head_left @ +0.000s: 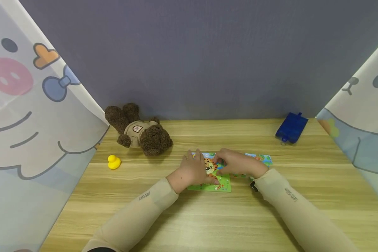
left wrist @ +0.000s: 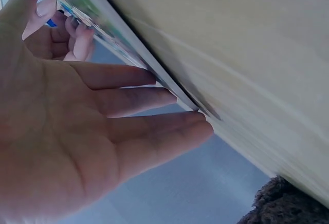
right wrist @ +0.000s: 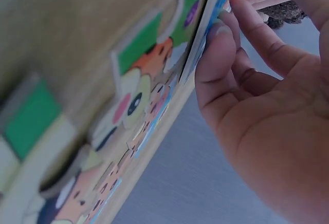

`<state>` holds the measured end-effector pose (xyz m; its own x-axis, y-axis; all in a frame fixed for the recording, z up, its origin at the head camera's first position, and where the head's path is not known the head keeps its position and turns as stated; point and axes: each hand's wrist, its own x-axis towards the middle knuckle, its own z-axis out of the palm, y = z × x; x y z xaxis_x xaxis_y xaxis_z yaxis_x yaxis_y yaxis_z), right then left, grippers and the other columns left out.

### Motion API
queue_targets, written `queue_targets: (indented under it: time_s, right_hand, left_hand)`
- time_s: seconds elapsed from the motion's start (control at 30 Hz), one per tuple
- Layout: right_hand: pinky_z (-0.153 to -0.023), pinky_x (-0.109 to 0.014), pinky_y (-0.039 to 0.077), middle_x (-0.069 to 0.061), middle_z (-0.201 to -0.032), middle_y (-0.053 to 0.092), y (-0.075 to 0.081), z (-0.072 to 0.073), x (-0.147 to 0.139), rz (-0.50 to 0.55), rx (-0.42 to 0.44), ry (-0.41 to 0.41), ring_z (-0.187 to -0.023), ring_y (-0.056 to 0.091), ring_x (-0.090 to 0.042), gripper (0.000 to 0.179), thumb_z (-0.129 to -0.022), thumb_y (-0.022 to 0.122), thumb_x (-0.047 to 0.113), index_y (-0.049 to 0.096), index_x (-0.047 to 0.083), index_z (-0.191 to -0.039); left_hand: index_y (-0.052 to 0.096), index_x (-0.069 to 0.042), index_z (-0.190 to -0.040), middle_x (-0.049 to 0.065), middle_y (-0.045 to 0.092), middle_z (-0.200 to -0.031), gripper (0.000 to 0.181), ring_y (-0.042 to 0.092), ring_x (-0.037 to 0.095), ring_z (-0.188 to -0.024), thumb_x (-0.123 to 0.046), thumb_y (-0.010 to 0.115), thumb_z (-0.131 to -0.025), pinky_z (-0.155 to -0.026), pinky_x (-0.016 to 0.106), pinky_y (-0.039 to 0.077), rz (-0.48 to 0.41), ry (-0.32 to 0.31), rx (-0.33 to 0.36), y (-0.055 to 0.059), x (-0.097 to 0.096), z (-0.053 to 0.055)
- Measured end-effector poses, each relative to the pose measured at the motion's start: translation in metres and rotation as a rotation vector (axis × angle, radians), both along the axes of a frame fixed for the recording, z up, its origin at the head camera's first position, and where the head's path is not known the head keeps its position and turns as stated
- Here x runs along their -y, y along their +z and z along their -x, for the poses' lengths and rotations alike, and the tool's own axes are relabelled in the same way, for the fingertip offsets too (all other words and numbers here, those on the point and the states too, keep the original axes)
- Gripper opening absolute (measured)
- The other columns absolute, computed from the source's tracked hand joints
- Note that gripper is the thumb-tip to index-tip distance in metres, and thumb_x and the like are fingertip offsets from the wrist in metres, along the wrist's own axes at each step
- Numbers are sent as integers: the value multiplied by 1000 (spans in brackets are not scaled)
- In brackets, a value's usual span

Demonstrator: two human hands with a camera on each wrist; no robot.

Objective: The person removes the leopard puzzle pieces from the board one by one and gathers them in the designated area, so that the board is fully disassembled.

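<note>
A jigsaw puzzle board (head_left: 225, 187) with a spotted leopard on green ground lies flat in the middle of the table. My left hand (head_left: 193, 171) rests on its left part with straight fingers, as the left wrist view (left wrist: 56, 131) also shows. On the board's right part, my right hand (head_left: 239, 163) curls its thumb and fingers round a puzzle piece, which they mostly hide. In the right wrist view, the fingertips of the right hand (right wrist: 267, 100) meet at the board's surface. Loose puzzle pieces (right wrist: 136, 98) lie just right of the board, partly under the right forearm.
A brown teddy bear (head_left: 155, 140) lies at the back left, with a yellow rubber duck (head_left: 114, 162) in front of it. A flat dark blue item with small loops (head_left: 292, 127) lies at the back right. A grey partition (head_left: 208, 63) borders the table's back.
</note>
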<state>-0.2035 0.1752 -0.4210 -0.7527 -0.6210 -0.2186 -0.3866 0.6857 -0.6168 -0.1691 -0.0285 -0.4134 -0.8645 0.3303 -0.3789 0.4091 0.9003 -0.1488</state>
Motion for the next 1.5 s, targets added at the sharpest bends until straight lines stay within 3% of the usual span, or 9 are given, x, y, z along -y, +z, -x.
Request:
queue_targets:
  time_s: [0.17,0.4,0.7,1.23,1.5]
  right_hand:
    - [-87,-30,53,-4,-111,62,-1,1,1,-6,23,-11,-99,57,-17,28,-92,86,25,69,15,-112]
    - [-85,-29,52,-6,-110,61,-3,2,0,10,33,0,-96,55,-17,27,-93,86,26,69,14,-111]
    - [-83,-29,49,-6,-108,58,-3,1,0,53,52,0,-94,51,-19,28,-93,86,22,64,12,-107]
    - [-69,-27,49,-1,-103,64,-2,-3,-6,116,63,29,-85,55,-16,16,-103,73,18,62,12,-113]
    - [-58,-25,46,-5,-102,63,1,-5,-6,150,85,37,-69,50,-13,13,-105,70,16,61,9,-110]
  left_hand:
    - [25,0,-169,20,21,-179,131,28,49,-163,-100,36,-84,-127,53,45,7,-11,8,-1,1,1]
    - [26,0,-169,21,20,-179,130,26,50,-163,-98,39,-85,-119,62,50,-27,7,22,-2,-1,0]
    - [26,-4,-170,16,21,-180,130,26,46,-164,-100,40,-83,-111,69,54,-5,36,15,-2,-2,-1]
    - [21,-9,-172,14,21,-180,132,23,46,-165,-102,38,-80,-110,73,51,-1,25,3,-3,1,0]
    - [23,-6,-171,14,23,-179,130,26,44,-164,-101,38,-82,-108,74,52,14,17,-11,-5,1,1]
